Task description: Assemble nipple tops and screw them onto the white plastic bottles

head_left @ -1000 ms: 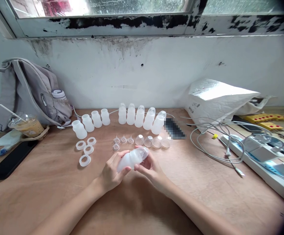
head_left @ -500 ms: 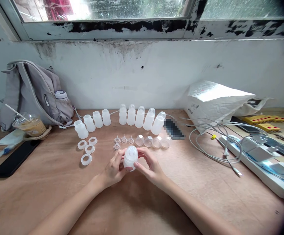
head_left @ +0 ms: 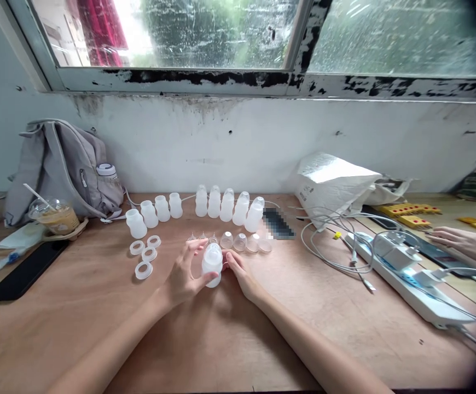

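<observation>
A frosted white baby bottle (head_left: 212, 266) with a clear domed cap is upright between my hands; I cannot tell whether its base rests on the table. My right hand (head_left: 240, 273) grips its right side, with some fingertips hidden behind it. My left hand (head_left: 183, 276) is open on the other side, fingers spread and lifted off, the thumb overlapping the bottle's lower front. Just beyond lie several clear teats (head_left: 203, 237), partly hidden by my left hand, and a row of clear domed caps (head_left: 240, 242). White collar rings (head_left: 143, 270) lie to the left.
Open bottle bodies (head_left: 150, 214) stand at back left, capped bottles (head_left: 227, 205) at back centre. Left are a drink cup (head_left: 57, 216), black phone (head_left: 27, 268) and backpack (head_left: 63, 164). Right are cables (head_left: 324, 241), a power strip (head_left: 410, 284), a white bag (head_left: 332, 183) and another person's hand (head_left: 463, 243).
My left hand's fingers have spread and come away from the bottle's cap. My right hand has drawn in along its right side. The view has tilted up, and another person's hand shows more at right.
</observation>
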`<state>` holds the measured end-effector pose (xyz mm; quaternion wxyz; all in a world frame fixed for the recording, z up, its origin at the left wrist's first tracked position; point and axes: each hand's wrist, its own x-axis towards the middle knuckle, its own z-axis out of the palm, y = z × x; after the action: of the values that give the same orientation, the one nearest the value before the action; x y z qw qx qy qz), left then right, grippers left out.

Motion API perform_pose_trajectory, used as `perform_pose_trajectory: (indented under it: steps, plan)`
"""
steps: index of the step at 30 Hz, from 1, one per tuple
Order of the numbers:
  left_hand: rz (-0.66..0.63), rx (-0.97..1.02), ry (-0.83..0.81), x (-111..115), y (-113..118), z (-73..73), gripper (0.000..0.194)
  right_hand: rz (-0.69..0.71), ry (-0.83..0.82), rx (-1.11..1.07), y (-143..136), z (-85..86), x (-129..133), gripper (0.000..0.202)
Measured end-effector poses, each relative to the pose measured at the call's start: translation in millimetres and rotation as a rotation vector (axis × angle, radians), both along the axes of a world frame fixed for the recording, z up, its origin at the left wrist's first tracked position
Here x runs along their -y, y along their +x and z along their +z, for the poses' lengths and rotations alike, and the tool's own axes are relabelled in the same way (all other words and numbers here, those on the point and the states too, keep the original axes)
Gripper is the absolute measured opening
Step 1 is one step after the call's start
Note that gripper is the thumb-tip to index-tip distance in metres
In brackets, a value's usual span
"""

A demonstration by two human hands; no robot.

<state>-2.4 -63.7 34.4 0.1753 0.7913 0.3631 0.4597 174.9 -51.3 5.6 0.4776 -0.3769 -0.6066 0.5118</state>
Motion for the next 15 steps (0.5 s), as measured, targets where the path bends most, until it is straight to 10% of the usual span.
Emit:
perform_pose_trajectory:
  steps: [6,15]
  plan:
    - [0.029,-0.267,-0.056,-4,6,66.7,0.020,-0.030,-0.003,-0.016,0,-1.9,-1,0.038]
    - [0.346,-0.656,-0.036,-84,-25,127.5,0.031,-0.080,-0.041,0.041,0,-5.9,-3,0.032]
